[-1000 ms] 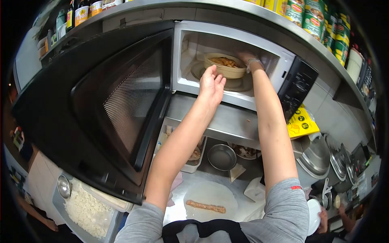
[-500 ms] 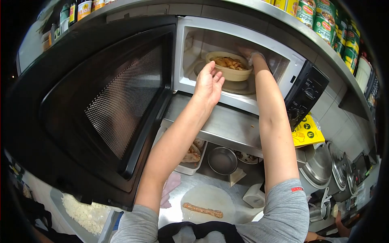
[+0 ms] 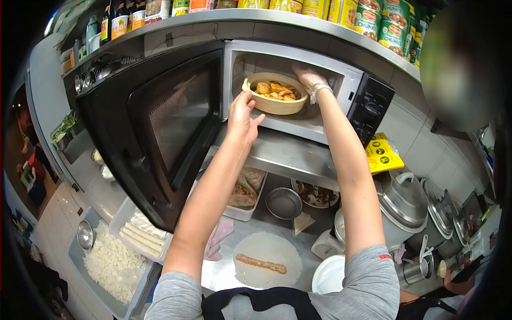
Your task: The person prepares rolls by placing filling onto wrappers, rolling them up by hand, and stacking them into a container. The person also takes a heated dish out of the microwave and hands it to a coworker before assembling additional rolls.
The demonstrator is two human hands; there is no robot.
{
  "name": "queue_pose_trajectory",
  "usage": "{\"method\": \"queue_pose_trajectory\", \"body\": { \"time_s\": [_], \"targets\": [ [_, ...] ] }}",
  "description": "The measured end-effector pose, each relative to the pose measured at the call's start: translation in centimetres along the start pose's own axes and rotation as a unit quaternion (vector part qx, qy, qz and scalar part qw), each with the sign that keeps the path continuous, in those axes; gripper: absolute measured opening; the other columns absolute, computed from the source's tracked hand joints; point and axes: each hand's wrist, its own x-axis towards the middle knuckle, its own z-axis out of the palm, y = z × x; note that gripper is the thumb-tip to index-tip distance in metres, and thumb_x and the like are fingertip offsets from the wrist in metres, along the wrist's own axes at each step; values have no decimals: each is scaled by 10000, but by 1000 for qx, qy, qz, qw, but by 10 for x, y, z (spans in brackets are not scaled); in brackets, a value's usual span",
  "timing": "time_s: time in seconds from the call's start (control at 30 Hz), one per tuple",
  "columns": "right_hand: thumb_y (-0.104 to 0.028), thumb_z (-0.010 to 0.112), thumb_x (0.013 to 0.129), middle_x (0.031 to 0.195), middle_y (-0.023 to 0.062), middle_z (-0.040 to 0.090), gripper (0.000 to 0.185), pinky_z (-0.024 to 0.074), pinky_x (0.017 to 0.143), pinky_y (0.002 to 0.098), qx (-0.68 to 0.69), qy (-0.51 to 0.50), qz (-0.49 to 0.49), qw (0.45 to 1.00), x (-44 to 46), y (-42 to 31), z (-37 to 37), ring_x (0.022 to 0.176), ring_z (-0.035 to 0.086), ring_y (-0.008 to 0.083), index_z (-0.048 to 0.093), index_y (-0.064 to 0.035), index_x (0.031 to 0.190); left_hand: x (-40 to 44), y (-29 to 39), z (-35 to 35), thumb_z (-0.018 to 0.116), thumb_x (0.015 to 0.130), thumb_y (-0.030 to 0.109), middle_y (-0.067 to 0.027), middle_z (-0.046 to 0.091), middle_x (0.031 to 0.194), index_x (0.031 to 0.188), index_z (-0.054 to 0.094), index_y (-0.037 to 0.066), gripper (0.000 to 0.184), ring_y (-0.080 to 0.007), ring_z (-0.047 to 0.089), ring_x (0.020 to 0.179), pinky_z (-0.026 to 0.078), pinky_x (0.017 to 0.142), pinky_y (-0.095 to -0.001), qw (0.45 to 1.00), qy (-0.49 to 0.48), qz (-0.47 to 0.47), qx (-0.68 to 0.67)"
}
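A beige earthenware pot [image 3: 280, 108] with browned food pieces [image 3: 276, 92] inside is at the front of the open microwave [image 3: 229, 74]. My left hand [image 3: 244, 118] grips the small lug on the pot's left side with thumb and forefinger, the other fingers loosely apart. On the pot's right side is my right hand [image 3: 311, 82], in a clear plastic glove, holding the rim from behind; its fingertips are partly hidden. Whether the pot's base still touches the turntable cannot be seen.
The black microwave door [image 3: 154, 128] stands wide at left. Below are a metal bowl [image 3: 284, 203], a round wrapper [image 3: 266, 248] with a filling strip [image 3: 261, 264], and a tub of white shreds [image 3: 109, 264]. Lidded pots [image 3: 402, 197] stand right; cans [image 3: 368, 21] line the shelf above.
The pot has come forward and left toward the microwave opening, with both hands on it. My left fingers have moved onto its left lug. The camera view has shifted, showing more of the surroundings.
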Motion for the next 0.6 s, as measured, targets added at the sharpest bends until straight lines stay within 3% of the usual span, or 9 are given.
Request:
{"method": "queue_pose_trajectory", "body": {
  "time_s": [0.03,0.1,0.17,0.33,0.37,0.43,0.53,0.6],
  "targets": [
    [-665,281,892,1398,218,446,803,289,1099,416,10,14,15,1000,-19,-7,-6,1328,392,362,515,-29,1322,-7,3,0,576,906,266,2,455,1159,1159,535,82,315,-164,406,1058,256,1043,-641,1000,5,1,-1],
    [-641,256,903,1359,233,482,787,324,1070,432,-34,-34,-50,998,-56,-17,-25,1284,439,380,545,-12,1276,-21,10,-2,597,871,208,23,469,1047,1011,583,102,176,-143,432,979,303,1009,-653,1000,-5,5,5],
    [-609,226,922,1275,247,545,762,357,1034,450,9,-2,-31,999,-48,-5,-12,1226,488,394,567,1,1225,-46,20,2,614,837,172,20,471,1031,955,586,107,137,-141,436,970,336,987,-644,999,-23,9,32],
    [-633,288,903,1212,230,591,772,381,1005,435,5,-7,-83,997,-88,-10,-27,1158,548,382,596,20,1177,-86,31,-2,639,807,108,23,517,893,848,583,132,73,-145,468,926,374,958,-631,999,-39,-16,23],
    [-648,295,893,1217,232,589,791,392,1000,436,23,-24,-45,998,-97,-5,-33,1128,569,379,563,19,1223,-97,33,-1,632,812,100,14,513,917,862,573,126,82,-156,467,965,353,984,-634,998,-50,-19,16],
    [-642,292,895,1137,218,635,768,420,946,437,22,76,-31,996,-125,-6,-31,1035,614,365,627,8,1133,-121,42,4,622,818,96,-3,503,964,885,563,115,91,-170,457,1035,315,1025,-632,998,-58,-36,13],
    [-574,325,868,1199,198,617,687,420,981,427,17,40,23,999,-165,-6,-45,1107,593,359,648,-34,1144,-149,48,1,585,831,75,-23,480,1089,949,544,70,125,-186,424,1132,282,1057,-621,994,-96,-60,2],
    [-656,339,883,1084,187,659,750,443,908,416,-17,37,-28,999,-189,-4,-51,1013,632,315,655,-8,1092,-160,53,-6,581,830,71,-28,481,1111,1005,547,48,181,-189,423,1139,283,1060,-614,990,-115,-82,-8]
  ]
}}
